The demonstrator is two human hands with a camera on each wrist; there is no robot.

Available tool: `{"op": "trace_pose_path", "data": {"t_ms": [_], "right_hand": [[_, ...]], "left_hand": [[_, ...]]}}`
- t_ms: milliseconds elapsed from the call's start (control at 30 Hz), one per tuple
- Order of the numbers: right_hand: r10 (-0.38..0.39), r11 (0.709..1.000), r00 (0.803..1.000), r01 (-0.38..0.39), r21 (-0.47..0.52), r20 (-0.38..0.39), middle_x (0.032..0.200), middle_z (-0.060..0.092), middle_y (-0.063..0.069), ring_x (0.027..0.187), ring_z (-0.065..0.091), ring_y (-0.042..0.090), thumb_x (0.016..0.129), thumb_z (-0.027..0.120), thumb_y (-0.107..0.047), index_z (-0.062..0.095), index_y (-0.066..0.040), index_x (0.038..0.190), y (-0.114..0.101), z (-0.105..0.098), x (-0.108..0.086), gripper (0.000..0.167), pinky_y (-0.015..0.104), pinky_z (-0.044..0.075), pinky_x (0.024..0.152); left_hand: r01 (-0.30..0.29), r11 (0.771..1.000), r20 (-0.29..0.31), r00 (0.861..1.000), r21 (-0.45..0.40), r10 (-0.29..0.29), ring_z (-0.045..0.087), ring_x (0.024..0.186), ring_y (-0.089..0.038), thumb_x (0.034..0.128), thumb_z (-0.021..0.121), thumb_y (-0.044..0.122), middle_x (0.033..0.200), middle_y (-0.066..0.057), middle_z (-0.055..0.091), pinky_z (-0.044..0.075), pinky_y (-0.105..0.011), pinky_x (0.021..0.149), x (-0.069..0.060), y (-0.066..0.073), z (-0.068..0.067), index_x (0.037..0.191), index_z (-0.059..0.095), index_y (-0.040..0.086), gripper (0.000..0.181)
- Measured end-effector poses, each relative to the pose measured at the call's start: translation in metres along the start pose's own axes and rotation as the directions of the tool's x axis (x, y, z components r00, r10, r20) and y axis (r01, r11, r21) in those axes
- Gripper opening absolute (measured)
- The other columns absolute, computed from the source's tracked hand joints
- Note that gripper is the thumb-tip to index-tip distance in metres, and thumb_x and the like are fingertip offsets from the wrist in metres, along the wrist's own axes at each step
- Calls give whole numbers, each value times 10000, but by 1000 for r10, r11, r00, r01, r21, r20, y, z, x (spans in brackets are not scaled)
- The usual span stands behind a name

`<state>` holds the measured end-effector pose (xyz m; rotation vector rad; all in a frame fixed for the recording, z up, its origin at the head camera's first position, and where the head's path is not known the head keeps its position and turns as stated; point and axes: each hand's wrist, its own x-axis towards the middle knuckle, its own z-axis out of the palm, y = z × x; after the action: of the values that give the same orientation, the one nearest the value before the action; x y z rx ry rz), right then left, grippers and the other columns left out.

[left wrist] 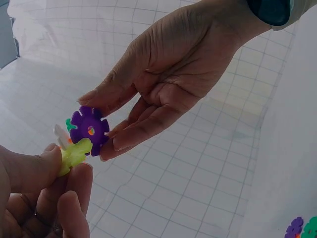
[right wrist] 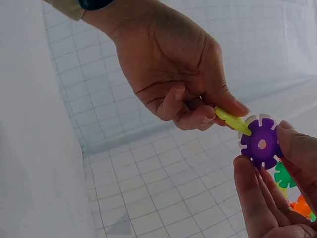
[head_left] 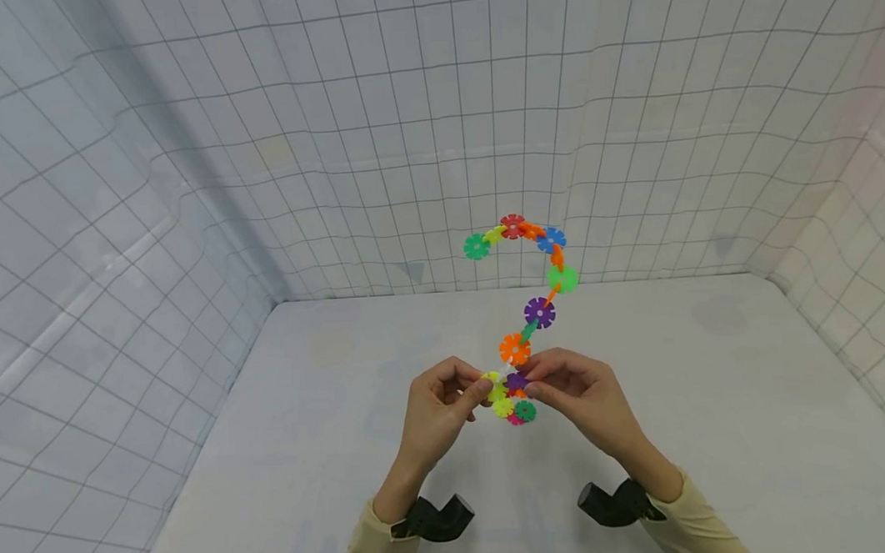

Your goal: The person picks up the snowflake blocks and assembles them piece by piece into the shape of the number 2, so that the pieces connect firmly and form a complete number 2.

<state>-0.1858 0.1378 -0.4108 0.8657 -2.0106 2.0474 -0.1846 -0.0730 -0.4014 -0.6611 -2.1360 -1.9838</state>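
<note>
- Head view: over a white table, the left hand pinches one yellow disc, the right hand one purple disc. Eleven coloured discs curve beyond as a chain; at least three lower discs show just below.
- Left wrist view: yellow overlaps purple's rim; joining them seems the step in hand.
- Right wrist view: both meet at the edge, how firmly cannot be told; next likely calls for aligned notches and a steady push.
</note>
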Motion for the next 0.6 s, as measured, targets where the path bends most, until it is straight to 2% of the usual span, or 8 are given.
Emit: {"op": "trace_pose_path", "data": {"t_ms": [100, 267, 400, 600], "right_hand": [[88, 995, 996, -87, 56, -11, 1067, 627, 151, 963, 629, 246, 867, 654, 31, 638, 24, 964, 0, 0, 0, 99, 333, 520, 812], [200, 964, 980, -192, 186, -22, 1014, 652, 121, 911, 653, 221, 875, 654, 9, 624, 44, 984, -1, 1, -1, 119, 338, 515, 826], [221, 950, 975, -207, 233, -35, 978, 673, 116, 903, 663, 218, 874, 654, 12, 632, 46, 987, -1, 3, -1, 120, 338, 512, 832], [204, 950, 978, -186, 249, -50, 985, 678, 137, 914, 667, 245, 866, 652, 36, 629, 95, 990, -2, 5, -3, 139, 352, 511, 832]], "left_hand": [[-3, 1000, -6, 1000, -12, 3, 610, 627, -150, 860, 657, -44, 732, -126, 637, 491, -275, 477, 0, -3, 0, 842, 641, 1, 51], [-6, 1000, -11, 1000, -23, 6, 613, 631, -157, 860, 670, -19, 731, -113, 643, 491, -274, 480, -1, -4, 2, 838, 643, 14, 47], [-36, 999, -19, 999, 0, 36, 603, 618, -139, 854, 659, -54, 716, -138, 640, 492, -282, 472, -1, -1, 3, 825, 633, -23, 50], [-89, 996, -24, 996, 17, 89, 591, 597, -113, 835, 648, -104, 689, -182, 625, 491, -270, 473, -2, 20, 5, 793, 614, -62, 69]]}}
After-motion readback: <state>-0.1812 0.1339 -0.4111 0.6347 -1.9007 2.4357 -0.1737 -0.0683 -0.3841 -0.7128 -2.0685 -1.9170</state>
